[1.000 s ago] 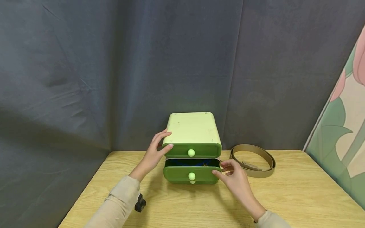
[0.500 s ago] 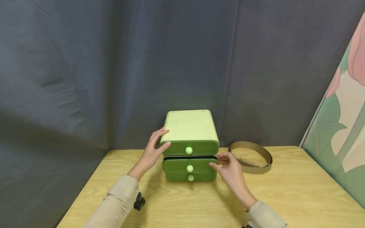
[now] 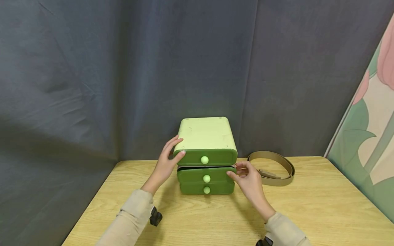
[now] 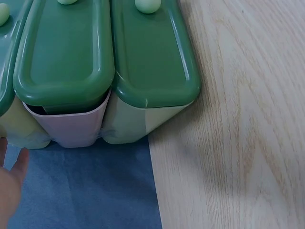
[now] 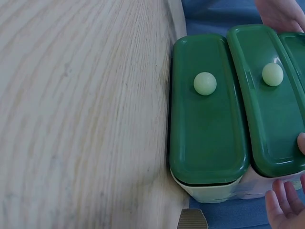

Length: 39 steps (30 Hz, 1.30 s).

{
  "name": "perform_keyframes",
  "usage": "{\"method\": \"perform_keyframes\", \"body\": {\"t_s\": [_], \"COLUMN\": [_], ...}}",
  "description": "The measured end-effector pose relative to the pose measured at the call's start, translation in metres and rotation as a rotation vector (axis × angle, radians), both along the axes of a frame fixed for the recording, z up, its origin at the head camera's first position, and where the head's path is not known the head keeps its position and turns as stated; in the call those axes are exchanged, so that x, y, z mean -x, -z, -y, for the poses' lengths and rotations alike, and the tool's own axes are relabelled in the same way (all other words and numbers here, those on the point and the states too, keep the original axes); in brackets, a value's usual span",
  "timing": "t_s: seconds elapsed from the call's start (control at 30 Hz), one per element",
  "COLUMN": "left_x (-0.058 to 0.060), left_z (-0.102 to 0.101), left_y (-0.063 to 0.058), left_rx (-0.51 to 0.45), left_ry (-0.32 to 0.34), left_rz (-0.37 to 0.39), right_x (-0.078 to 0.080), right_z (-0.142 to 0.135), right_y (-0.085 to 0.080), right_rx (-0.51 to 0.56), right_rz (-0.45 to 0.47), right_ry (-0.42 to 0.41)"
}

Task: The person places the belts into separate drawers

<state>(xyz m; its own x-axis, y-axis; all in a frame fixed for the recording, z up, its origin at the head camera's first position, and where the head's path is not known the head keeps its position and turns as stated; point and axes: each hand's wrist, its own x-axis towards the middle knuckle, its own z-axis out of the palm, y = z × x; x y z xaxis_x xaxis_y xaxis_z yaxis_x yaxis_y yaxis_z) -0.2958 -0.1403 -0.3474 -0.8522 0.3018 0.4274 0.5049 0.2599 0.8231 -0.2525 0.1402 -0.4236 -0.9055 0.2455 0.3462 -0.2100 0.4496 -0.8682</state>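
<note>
A small cabinet with a pale green top and three dark green drawers stands against the curtain. Its middle drawer sticks out slightly, leaving a thin dark gap above the front. My left hand rests on the upper left corner, thumb on the top drawer and fingers spread over the side and top edge. With the thumb, my right hand presses the middle drawer's right end; its other fingers lie along the side. In the left wrist view, the middle drawer's pink casing shows. The bottom drawer sits nearly flush.
A coiled tan belt lies on the wooden table, right of the cabinet. A grey curtain hangs close behind. The panel with painted flowers borders the table's right side.
The middle drawer has slid back into the cabinet under my right hand; the blue contents visible a second ago are hidden now. My left hand has stayed on the upper left corner.
</note>
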Motion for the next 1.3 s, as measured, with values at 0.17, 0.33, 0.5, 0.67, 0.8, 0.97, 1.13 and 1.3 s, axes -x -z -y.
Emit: {"method": "perform_keyframes", "body": {"t_s": [0.17, 0.33, 0.5, 0.67, 0.8, 0.97, 1.13, 1.3], "left_x": [0.019, 0.029, 0.026, 0.025, 0.024, 0.022, 0.020, 0.017], "left_z": [0.002, 0.003, 0.003, 0.002, 0.001, -0.001, -0.001, -0.001], "left_y": [0.018, 0.028, 0.029, 0.030, 0.030, 0.029, 0.029, 0.027], "left_rx": [-0.012, -0.017, -0.028, -0.038, -0.050, -0.064, -0.070, -0.077], "left_ry": [-0.011, -0.022, -0.023, -0.025, -0.028, -0.032, -0.053, -0.072], "left_rz": [-0.001, -0.002, 0.003, 0.003, 0.009, 0.020, 0.025, 0.024], "right_x": [0.004, 0.005, 0.007, 0.009, 0.010, 0.010, 0.009, 0.008], "right_z": [0.001, 0.005, 0.007, 0.007, 0.007, 0.006, 0.006, 0.005], "right_y": [0.002, 0.003, 0.005, 0.006, 0.006, 0.006, 0.006, 0.005], "right_rx": [0.010, 0.010, 0.017, 0.019, 0.016, 0.018, 0.027, 0.034], "right_rz": [0.029, 0.049, 0.063, 0.060, 0.051, 0.050, 0.057, 0.056], "right_ry": [-0.003, 0.007, 0.025, 0.043, 0.050, 0.049, 0.032, 0.024]}}
